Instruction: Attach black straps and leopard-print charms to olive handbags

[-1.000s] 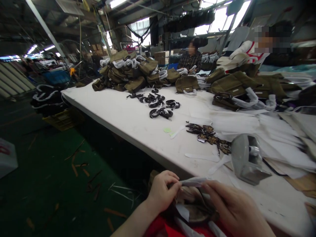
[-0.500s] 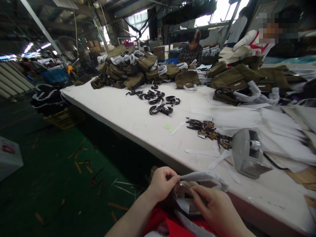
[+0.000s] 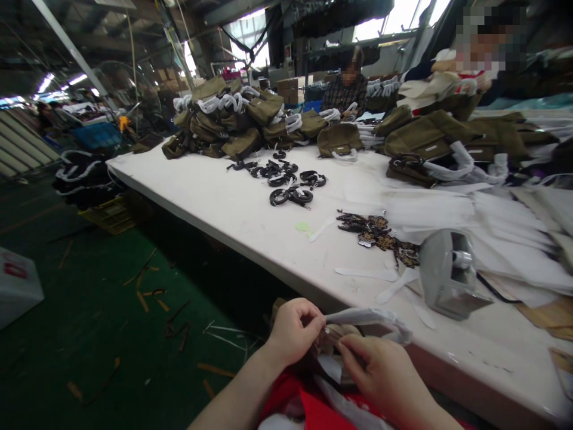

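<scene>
On my lap, at the table's near edge, rests an olive-brown handbag [image 3: 341,376]; its handle [image 3: 371,318] has a white wrapping. My left hand [image 3: 296,329] is closed in a pinch on the bag's upper edge, at the left of its opening. Just to the right, my right hand [image 3: 380,364] pinches at the same opening, thumb against fingers. Something small and shiny shows between the two hands, too small to name. Most of the bag's body is hidden by my hands and forearms.
On the white table [image 3: 215,209] lie coiled black straps [image 3: 290,196], leopard-print pieces [image 3: 380,236] and a grey tape dispenser [image 3: 447,275]. Olive bags [image 3: 224,122] are heaped at the back. Two co-workers [image 3: 344,92] are across the table. Scraps [image 3: 215,370] litter the green floor.
My right hand has shifted slightly left, closer to my left hand, along the bag's opening. The co-worker at the right has leaned left and lower over a bag.
</scene>
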The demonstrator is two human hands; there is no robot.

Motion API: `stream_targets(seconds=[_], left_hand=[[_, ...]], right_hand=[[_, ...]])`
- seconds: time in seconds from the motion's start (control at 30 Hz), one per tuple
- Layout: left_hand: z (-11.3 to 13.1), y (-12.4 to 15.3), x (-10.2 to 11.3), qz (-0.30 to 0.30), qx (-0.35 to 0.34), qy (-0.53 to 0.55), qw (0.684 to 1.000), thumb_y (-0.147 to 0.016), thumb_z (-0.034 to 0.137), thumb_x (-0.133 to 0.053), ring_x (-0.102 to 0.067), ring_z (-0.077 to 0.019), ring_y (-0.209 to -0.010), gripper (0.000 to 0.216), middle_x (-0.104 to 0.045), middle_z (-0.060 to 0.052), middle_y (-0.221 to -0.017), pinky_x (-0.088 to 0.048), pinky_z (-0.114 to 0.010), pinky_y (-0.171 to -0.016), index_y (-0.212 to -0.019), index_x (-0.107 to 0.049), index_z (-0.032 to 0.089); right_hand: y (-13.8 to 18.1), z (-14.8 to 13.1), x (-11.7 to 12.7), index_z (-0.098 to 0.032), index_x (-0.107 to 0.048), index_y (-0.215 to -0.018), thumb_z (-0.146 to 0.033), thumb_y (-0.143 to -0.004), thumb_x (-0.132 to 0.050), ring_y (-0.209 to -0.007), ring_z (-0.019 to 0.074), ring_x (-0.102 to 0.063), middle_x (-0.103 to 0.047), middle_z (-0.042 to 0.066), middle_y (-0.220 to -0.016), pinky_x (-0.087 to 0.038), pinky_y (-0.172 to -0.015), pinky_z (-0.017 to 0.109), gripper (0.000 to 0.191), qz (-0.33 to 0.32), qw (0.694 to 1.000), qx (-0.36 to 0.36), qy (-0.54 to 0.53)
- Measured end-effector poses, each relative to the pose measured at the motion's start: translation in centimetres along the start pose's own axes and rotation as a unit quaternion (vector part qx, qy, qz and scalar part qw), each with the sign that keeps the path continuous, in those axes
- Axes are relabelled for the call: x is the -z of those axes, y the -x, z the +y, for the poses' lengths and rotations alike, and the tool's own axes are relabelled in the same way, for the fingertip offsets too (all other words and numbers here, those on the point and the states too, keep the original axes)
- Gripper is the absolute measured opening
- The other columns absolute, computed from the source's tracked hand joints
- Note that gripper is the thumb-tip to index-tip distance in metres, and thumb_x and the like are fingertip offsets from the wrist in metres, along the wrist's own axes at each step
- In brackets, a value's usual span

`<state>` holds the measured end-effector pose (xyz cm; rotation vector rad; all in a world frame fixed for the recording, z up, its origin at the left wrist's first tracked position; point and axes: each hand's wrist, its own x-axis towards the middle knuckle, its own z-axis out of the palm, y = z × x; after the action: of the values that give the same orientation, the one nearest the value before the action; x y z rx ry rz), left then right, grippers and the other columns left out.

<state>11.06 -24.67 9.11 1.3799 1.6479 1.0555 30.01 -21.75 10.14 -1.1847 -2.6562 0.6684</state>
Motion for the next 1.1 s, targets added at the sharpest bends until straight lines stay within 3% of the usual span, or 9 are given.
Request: stream_targets(seconds=[0.13,0.43,0.77,1.1], left_hand=[[0.4,0.3,0.3,-0.004,-0.037,-0.009,0.999,-0.081,0.019,-0.065,-0.066,-0.0153,-0.078,0.017,-0.072,-0.005,-0.08,-0.05,-0.026,-0.074,-0.065,-0.069,0.018],[0.2,0.3,0.5,0.006,-0.046,-0.011,0.999,-0.08,0.016,-0.065,-0.067,-0.0154,-0.079,0.015,-0.073,-0.005,-0.081,-0.051,-0.026,-0.075,-0.066,-0.069,0.018],[0.8,1.0,0.1,0.017,-0.045,-0.037,0.998,-0.079,0.018,-0.065,-0.067,-0.0152,-0.078,0.014,-0.072,-0.004,-0.081,-0.051,-0.026,-0.073,-0.066,-0.07,0.018],[0.7,1.1,-0.1,0.039,-0.057,-0.061,0.996,-0.08,0.016,-0.064,-0.067,-0.0137,-0.076,0.015,-0.072,-0.002,-0.079,-0.049,-0.024,-0.071,-0.066,-0.069,0.019]], right_hand=[[-0.2,-0.1,-0.2,-0.024,-0.061,-0.065,-0.029,-0.092,-0.044,-0.055,0.0175,-0.066,-0.071,0.0,-0.062,-0.034,-0.051,0.028,0.033,0.012,1.0,-0.007,-0.009],[0.1,0.1,-1.2,-0.029,-0.071,-0.081,-0.034,-0.096,-0.044,-0.061,0.0193,-0.072,-0.076,-0.001,-0.07,-0.039,-0.052,0.027,0.031,0.028,1.0,0.002,-0.01],[0.0,-0.2,-2.1,-0.027,-0.071,-0.08,-0.028,-0.093,-0.047,-0.054,0.0167,-0.07,-0.075,-0.003,-0.066,-0.038,-0.051,0.028,0.028,0.153,0.987,0.043,0.025],[-0.5,-0.3,-2.9,-0.026,-0.072,-0.082,-0.026,-0.091,-0.048,-0.062,0.0196,-0.072,-0.076,-0.001,-0.07,-0.044,-0.053,0.028,0.026,0.105,0.994,0.022,-0.011]])
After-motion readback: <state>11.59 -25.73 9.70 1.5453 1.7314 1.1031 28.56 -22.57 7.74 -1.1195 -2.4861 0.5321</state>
